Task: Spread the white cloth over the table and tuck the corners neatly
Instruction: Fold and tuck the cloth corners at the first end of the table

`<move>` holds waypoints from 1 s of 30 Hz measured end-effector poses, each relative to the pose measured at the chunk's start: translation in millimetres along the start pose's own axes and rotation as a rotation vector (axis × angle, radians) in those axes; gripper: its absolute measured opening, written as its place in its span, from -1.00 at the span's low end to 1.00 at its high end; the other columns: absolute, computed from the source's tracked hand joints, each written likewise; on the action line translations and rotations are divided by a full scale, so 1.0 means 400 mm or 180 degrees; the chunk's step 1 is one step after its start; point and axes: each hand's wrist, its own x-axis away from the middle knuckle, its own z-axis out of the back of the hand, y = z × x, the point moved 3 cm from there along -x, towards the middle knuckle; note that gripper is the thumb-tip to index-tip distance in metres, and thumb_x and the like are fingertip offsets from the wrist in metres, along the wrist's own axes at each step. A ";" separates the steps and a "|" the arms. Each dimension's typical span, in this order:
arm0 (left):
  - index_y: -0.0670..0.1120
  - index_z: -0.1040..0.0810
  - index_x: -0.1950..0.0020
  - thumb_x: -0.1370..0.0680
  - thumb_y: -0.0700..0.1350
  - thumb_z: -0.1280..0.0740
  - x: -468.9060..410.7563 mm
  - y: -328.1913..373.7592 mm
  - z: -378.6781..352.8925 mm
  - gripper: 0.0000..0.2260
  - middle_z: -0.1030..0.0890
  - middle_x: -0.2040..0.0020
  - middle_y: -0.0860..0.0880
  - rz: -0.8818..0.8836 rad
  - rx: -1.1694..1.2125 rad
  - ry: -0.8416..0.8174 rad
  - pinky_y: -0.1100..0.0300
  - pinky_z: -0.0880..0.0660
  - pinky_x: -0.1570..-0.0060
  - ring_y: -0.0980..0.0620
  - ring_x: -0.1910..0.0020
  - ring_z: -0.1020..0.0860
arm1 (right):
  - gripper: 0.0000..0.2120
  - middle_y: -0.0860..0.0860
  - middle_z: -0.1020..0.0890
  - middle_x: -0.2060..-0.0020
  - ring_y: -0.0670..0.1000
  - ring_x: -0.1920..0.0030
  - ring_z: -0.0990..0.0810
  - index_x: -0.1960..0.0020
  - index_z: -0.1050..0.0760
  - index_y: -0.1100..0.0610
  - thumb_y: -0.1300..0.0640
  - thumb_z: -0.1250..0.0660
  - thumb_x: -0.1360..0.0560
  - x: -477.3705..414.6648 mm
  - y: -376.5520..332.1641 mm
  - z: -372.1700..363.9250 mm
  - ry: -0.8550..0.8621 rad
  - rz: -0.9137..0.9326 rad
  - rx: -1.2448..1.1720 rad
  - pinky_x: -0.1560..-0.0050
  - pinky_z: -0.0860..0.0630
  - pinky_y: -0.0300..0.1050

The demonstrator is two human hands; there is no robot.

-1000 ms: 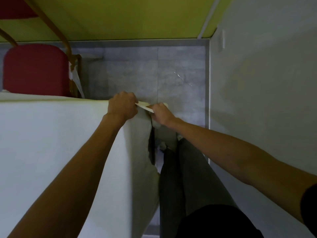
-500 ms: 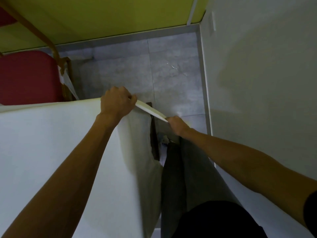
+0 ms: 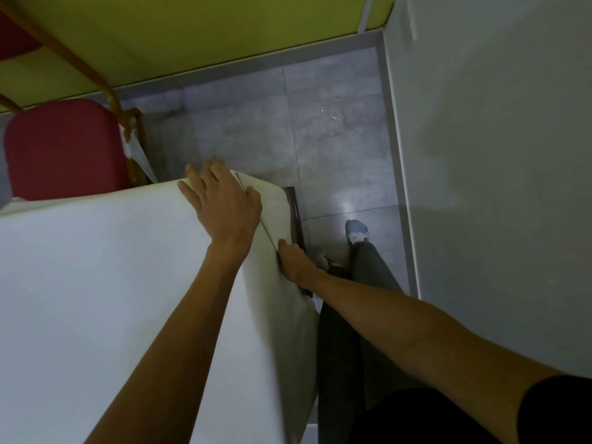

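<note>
Here, the left hand point(image 3: 224, 203) lies flat with its fingers spread, the palm pressing the white cloth point(image 3: 96, 283) down onto the far corner of the table point(image 3: 294, 206). A sharp diagonal fold point(image 3: 267, 233) runs through the cloth from under this hand and down over the side of the corner. At the lower end of the fold, just below the corner, the right hand point(image 3: 293, 262) touches the hanging cloth. Its fingers are hidden behind the fabric, so I cannot tell whether they pinch it. The cloth covers all of the tabletop in view and drapes over the edge beside the corner, where a strip of dark wood shows. Beyond the corner, to its left, stands a red chair point(image 3: 61, 149). Past the corner lies the grey tiled floor point(image 3: 256, 123). The person's shoe point(image 3: 355, 230) and grey trouser leg point(image 3: 371, 283) are just to the right of the corner.
</note>
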 end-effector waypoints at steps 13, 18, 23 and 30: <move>-0.14 -0.15 -0.53 -0.51 0.03 -0.41 0.001 0.005 -0.013 -0.29 -0.18 -0.57 -0.16 0.0154 0.0068 -0.0013 -0.18 0.03 -0.54 -0.23 -0.58 0.01 | -0.50 0.20 -0.35 -0.48 0.21 -0.42 -0.39 -0.55 -0.21 0.22 0.16 -0.20 -0.64 -0.003 0.004 0.083 -0.0856 -0.0219 0.0500 -0.44 -0.34 0.01; -0.15 -0.07 -0.57 -0.50 0.09 -0.40 0.021 0.014 -0.004 -0.22 -0.06 -0.60 -0.18 0.0317 -0.0108 -0.0208 -0.21 0.02 -0.52 -0.24 -0.58 0.07 | -0.73 0.20 -0.64 -0.18 0.21 -0.23 -0.57 -0.21 -0.59 0.25 0.18 -0.21 -0.62 0.005 -0.245 0.394 0.1222 0.0479 -0.0546 -0.17 -0.44 -0.07; -0.16 -0.06 -0.58 -0.53 0.05 -0.38 0.022 0.016 -0.007 -0.24 -0.08 -0.60 -0.17 0.0526 0.0108 -0.0191 -0.20 -0.03 -0.52 -0.21 -0.58 0.06 | -0.52 0.12 -0.53 -0.36 0.09 -0.36 -0.50 -0.37 -0.50 0.17 -0.15 -0.13 -0.66 0.027 -0.525 0.431 -0.0631 0.1001 -0.0864 -0.39 -0.35 -0.03; -0.23 -0.09 -0.57 -0.61 0.01 -0.08 0.024 0.016 -0.021 -0.43 -0.03 -0.60 -0.19 0.0553 0.0431 -0.0144 -0.22 -0.01 -0.52 -0.19 -0.58 0.10 | -0.50 0.05 -0.28 -0.51 0.10 -0.50 -0.25 -0.56 -0.17 0.16 -0.04 -0.04 -0.70 -0.109 -0.478 0.374 -0.1534 0.0271 0.0371 -0.45 -0.19 -0.03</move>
